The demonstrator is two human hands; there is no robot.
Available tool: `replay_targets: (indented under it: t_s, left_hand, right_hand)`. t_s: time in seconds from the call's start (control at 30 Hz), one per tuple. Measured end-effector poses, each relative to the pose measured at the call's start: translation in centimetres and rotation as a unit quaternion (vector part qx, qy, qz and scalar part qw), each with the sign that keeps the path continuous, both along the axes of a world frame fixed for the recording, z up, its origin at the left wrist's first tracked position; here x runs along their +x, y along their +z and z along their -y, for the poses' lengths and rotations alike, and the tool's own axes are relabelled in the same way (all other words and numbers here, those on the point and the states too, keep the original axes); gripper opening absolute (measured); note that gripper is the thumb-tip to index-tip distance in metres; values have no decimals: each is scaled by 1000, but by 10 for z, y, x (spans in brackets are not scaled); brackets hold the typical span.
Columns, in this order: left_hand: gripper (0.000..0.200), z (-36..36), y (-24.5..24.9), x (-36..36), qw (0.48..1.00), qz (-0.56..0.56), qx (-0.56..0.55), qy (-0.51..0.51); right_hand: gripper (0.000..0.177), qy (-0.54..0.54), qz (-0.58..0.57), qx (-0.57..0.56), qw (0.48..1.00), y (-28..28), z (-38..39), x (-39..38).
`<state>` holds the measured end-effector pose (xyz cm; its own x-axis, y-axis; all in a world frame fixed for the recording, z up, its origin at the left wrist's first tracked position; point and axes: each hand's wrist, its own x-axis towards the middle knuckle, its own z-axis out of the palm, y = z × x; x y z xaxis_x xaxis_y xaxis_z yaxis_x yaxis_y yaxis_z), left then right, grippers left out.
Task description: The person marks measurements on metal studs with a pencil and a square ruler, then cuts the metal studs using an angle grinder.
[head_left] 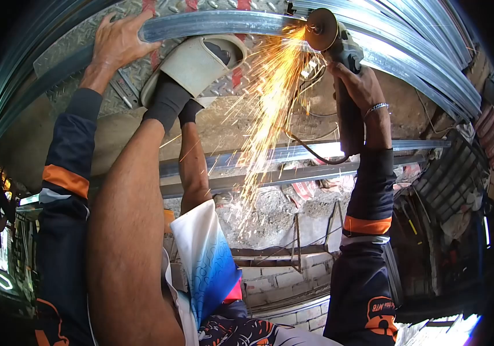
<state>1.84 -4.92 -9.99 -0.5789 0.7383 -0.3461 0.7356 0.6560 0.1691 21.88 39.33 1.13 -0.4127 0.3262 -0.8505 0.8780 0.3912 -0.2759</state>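
My right hand (363, 87) is wrapped round the dark body of an angle grinder (351, 124). Its round disc (322, 29) meets a long galvanized steel bar (218, 24), and orange sparks (273, 104) spray down from the contact. Over on the left, my left hand (119, 41) grips the same bar, thumb below and fingers above. A foot in a pale slide sandal (198, 63) and dark sock rests just below the bar, between my two hands. Beneath it lies a diamond-pattern metal plate (57, 55) with red marks.
More long steel profiles (431, 57) are stacked at the upper right, and others run along the left edge. Two bars (281, 153) cross the ground below the grinder, whose cord (310, 151) loops nearby. A dark grid-patterned item (451, 173) stands at the right.
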Motion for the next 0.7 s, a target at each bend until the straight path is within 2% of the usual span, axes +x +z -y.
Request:
replay_targets:
  t_s: [0.23,0.3,0.37,0.43,0.57,0.63,0.7]
  left_hand:
    - [68,5,-8,-1,1000,-4,24,-4]
    - [69,5,-8,-1,999,-4,32,-3]
    - [70,6,-9,-1,1000,-14,26,-7]
    - [70,5,-11,-1,1000,-13,24,-4]
    - [71,2,-9,0,1000,4,13,5]
    - [71,-1,-3,-1,1000,13,1,4]
    - [71,-6,6,-1,1000,24,-12,4]
  right_hand:
    - [54,23,7,-15,1000,-8,1,35]
    - [41,19,-26,-44,999,-7,2,40]
    - [43,50,-44,-12,998,-1,10,33]
    - [51,8,-10,11,1000,3,13,28]
    - [51,23,-2,-4,1000,-5,8,30]
    - [51,43,-43,13,998,-3,10,30]
    - [51,21,-26,10,999,-2,11,27]
